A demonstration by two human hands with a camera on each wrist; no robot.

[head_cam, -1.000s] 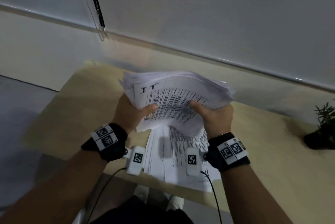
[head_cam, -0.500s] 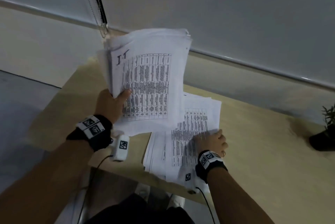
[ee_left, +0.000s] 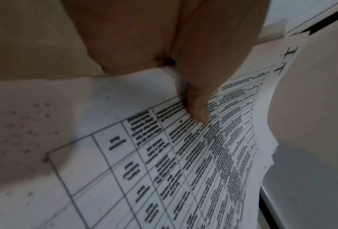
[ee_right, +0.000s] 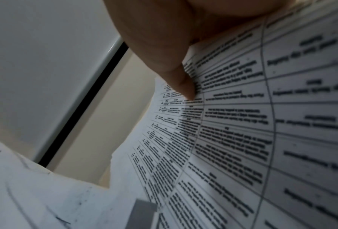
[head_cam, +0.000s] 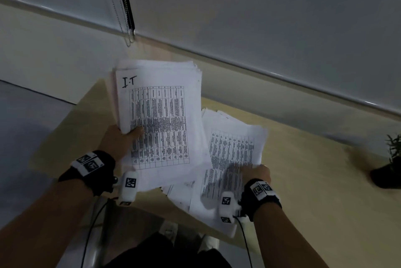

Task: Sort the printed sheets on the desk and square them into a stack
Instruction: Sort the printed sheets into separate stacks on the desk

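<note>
1. We clamp a thick bundle of printed sheets (head_cam: 158, 116), marked "I·T", in our left hand (head_cam: 118, 144), thumb on top, raised above the desk (head_cam: 314, 181).
2. Held at one edge only, the bundle could sag, and its ragged far edges could fan out and slide loose.
3. Our right hand (head_cam: 256, 173) pinches the upper sheets of the loose pile (head_cam: 232, 159) on the desk; it overhangs the near edge, so a careless tug could spill pages to the floor.

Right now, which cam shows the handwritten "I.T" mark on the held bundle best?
Head view: the I.T mark sits upright and sharp at the top-left of the bundle gripped by the left hand. Left wrist shows it at the frame edge, skewed. Right wrist does not show it.
</note>
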